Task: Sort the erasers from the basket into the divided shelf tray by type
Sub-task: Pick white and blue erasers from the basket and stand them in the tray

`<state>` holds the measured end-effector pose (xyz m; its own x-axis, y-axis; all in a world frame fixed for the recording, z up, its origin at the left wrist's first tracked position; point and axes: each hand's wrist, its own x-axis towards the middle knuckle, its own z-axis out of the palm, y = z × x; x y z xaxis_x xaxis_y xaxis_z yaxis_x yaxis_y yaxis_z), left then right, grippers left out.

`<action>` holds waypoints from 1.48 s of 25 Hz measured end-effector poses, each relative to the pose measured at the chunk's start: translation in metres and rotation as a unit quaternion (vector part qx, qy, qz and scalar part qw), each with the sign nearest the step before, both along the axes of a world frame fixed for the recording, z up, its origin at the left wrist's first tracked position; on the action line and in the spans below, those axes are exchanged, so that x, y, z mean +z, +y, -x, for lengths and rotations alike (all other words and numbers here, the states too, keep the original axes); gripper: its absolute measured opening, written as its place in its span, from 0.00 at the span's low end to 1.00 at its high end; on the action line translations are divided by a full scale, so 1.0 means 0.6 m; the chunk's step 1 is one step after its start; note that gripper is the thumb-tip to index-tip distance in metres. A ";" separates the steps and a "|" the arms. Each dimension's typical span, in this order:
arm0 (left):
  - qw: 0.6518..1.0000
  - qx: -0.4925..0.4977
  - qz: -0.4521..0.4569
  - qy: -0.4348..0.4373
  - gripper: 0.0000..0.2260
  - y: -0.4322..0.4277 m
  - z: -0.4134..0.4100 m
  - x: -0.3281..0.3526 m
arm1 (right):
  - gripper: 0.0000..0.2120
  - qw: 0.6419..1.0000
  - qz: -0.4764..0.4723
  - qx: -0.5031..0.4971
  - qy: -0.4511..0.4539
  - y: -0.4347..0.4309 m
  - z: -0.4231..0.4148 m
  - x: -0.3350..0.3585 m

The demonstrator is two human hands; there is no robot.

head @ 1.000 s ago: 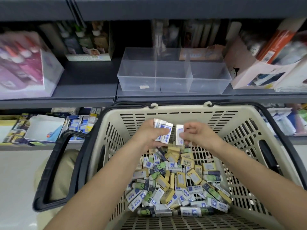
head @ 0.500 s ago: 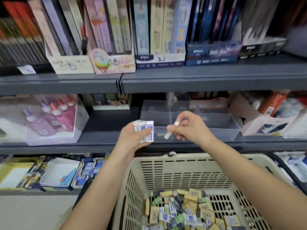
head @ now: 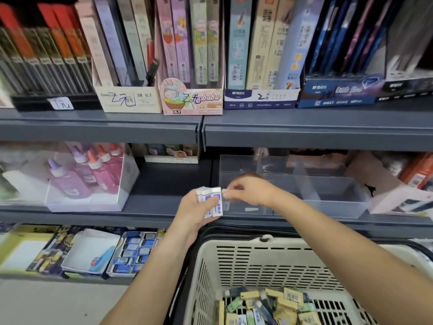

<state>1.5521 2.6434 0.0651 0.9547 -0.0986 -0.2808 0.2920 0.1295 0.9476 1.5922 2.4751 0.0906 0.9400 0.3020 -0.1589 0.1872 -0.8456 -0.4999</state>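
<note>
Left hand [head: 199, 213]: closed around a small stack of white-and-blue erasers [head: 212, 201], held upright, long axes near vertical, just in front of the shelf edge.
Right hand [head: 248, 191]: fingertips pinched at the top of the stack, at its 2 o'clock corner; whether it grips one eraser or only touches it cannot be told.
Divided tray [head: 332, 205]: clear plastic, on the middle shelf, running from the hands toward 3 o'clock; partitions split it into several cells. One small pale item lies in the near-left cell; the rest look bare.
Key relation: the tray's near-left cell sits directly behind the hands, at 12 to 1 o'clock from the stack. The right hand is the nearer one and already overlaps the tray's front wall.
Basket [head: 257, 261]: beige, slotted, at 6 o'clock below the hands; mixed erasers [head: 269, 306] in yellow, green and blue-white sleeves lie loose in it.
Step judged: transfer of the blue-white type, probably one piece at a time by the right hand.
Risk judged: the loose stack could slip from the left palm.
</note>
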 end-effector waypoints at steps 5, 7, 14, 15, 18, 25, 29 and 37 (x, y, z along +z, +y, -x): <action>0.999 0.003 0.033 0.021 0.09 0.004 0.000 -0.001 | 0.08 0.996 0.063 0.053 0.021 0.009 0.009 -0.007; 0.999 0.006 0.035 0.016 0.08 0.008 0.000 0.001 | 0.11 0.995 0.080 0.055 0.013 0.012 0.013 -0.005; 0.998 -0.039 0.017 -0.045 0.07 0.012 0.010 0.020 | 0.08 0.986 -0.157 -0.031 -0.044 0.014 0.055 0.033; 0.997 -0.057 0.014 -0.049 0.07 0.008 0.012 0.022 | 0.06 0.984 -0.172 -0.031 -0.042 0.016 0.059 0.037; 0.998 -0.027 0.022 -0.043 0.04 0.004 0.010 0.027 | 0.03 0.963 -0.258 -0.076 -0.020 0.008 0.053 0.048; 0.992 0.056 0.100 0.055 0.03 0.009 -0.008 0.045 | 0.07 0.987 -0.105 -0.117 -0.030 0.004 0.005 0.024; 0.993 0.060 0.091 0.036 0.07 0.007 -0.012 0.042 | 0.11 0.999 -0.016 -0.040 0.005 0.009 0.011 0.003; 0.995 -0.013 0.096 -0.034 0.07 -0.008 -0.009 0.024 | 0.11 0.982 -0.171 -0.071 -0.038 0.017 0.035 0.041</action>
<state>1.5572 2.6385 0.0795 0.9671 -0.1691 -0.1900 0.2344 0.3023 0.9239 1.5709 2.4850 0.1150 0.9816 0.1910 0.0020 0.1281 -0.6503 -0.7488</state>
